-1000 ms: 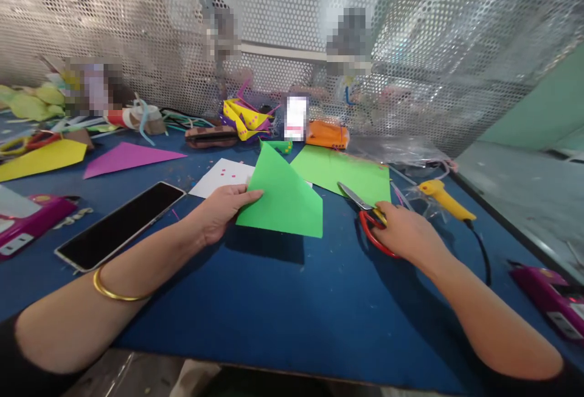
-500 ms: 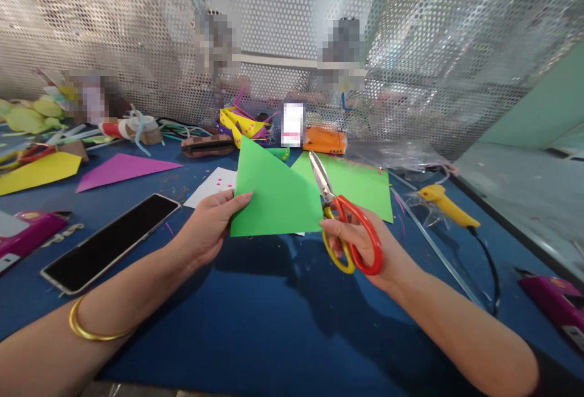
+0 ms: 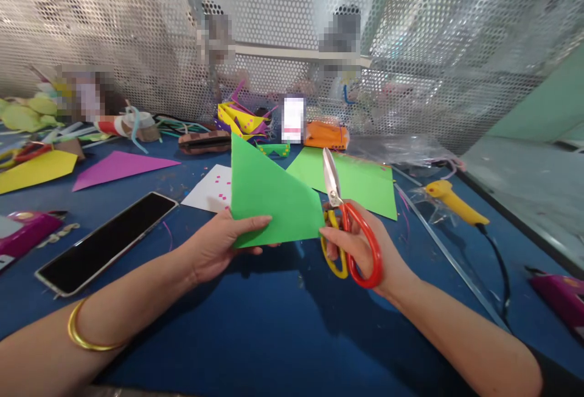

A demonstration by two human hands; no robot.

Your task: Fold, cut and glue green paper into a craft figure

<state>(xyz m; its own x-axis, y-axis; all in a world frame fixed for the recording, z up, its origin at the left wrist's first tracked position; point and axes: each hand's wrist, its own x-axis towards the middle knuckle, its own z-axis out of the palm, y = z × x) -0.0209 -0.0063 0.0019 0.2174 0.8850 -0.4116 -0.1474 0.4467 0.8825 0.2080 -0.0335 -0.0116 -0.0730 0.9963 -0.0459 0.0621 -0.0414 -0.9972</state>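
A green sheet of paper (image 3: 269, 199) with a slanted top edge is held up over the blue table. My left hand (image 3: 223, 239) pinches its lower left part, thumb on the front and fingers behind. In my right hand (image 3: 360, 239) is a pair of scissors (image 3: 334, 193) with one red and one yellow handle, the blades together and pointing up. The right thumb tip touches the sheet's lower right corner. Behind lies a lighter green sheet (image 3: 365, 181), and a white paper with pink dots (image 3: 207, 189) is partly covered by the held sheet.
A phone (image 3: 107, 242) lies left, near purple (image 3: 121, 169) and yellow paper (image 3: 39, 171). A yellow glue gun (image 3: 456, 202) with a black cord and a clear stick (image 3: 438, 242) lie right. Magenta tools sit at both sides. A perforated metal screen (image 3: 292, 26) stands behind.
My left hand has shifted its hold lower and farther onto the green sheet. The scissors have turned more upright, their tips moving right.
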